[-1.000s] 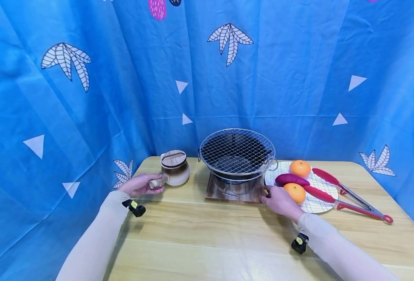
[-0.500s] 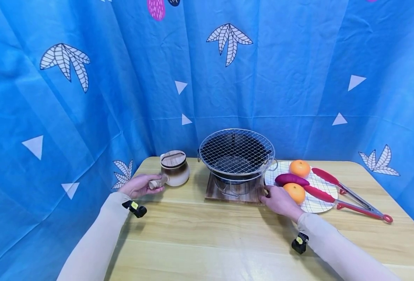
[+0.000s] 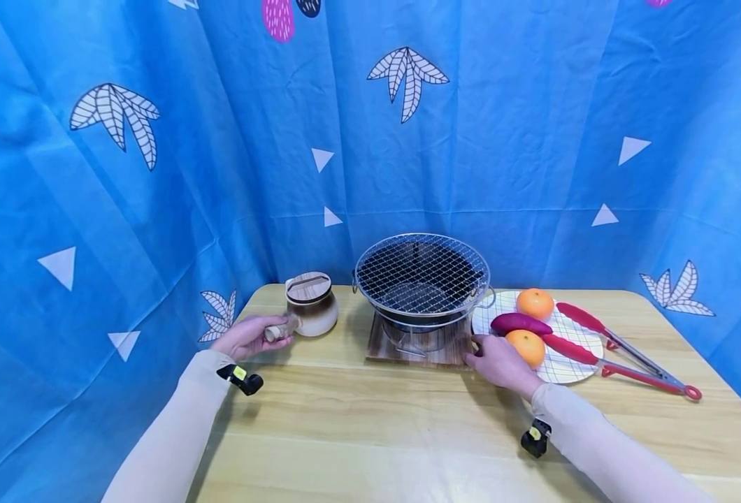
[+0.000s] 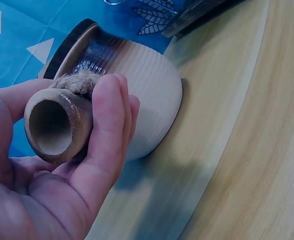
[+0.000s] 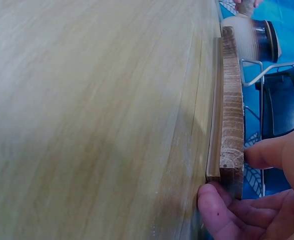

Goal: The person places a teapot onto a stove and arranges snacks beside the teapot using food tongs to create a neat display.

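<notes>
From far off, I see the desk (image 3: pixel 358 419). The grill (image 3: pixel 422 272) is at 12 o'clock on a wooden board (image 5: pixel 232 110), the pot (image 3: pixel 316 316) at its 9 o'clock. My right hand (image 3: pixel 502 363) pinches the board; my left hand (image 3: pixel 248 336) grips the pot's handle (image 3: pixel 276 331). Grabbing looks done, lifting not.

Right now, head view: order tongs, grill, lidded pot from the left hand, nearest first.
1. Lidded pot: handle in left hand.
2. Grill: right of pot, above wooden board.
3. Tongs: far right, partly over plate.
</notes>
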The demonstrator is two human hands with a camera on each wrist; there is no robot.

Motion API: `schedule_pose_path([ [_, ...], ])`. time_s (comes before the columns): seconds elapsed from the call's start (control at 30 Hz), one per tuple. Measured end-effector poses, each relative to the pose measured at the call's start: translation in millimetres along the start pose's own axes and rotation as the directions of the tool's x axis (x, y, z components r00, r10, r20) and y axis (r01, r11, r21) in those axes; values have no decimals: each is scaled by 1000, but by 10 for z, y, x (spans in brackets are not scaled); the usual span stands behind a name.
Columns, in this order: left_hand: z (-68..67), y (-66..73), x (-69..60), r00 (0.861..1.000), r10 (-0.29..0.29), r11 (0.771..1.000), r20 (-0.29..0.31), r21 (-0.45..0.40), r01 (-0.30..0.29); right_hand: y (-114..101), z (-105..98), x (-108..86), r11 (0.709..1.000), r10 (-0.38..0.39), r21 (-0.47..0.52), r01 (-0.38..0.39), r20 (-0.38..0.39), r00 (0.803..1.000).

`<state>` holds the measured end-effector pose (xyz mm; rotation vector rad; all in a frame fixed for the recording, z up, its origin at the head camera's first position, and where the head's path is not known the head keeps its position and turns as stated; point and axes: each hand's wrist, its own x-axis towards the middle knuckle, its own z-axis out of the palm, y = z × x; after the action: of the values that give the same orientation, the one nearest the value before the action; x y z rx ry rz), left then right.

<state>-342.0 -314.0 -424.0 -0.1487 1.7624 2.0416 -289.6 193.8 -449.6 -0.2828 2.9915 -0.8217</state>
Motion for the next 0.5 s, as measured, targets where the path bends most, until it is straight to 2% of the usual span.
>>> schedule_pose_path([
  [0.17,8,0,3,1000,17,1000,7,-8,-17,14,13,0,999,-24,-25,23,-27,999],
  [0.5,26,14,22,999,21,999,-40,-39,-23,11,11,2,1000,-12,-27,12,-15,1000],
])
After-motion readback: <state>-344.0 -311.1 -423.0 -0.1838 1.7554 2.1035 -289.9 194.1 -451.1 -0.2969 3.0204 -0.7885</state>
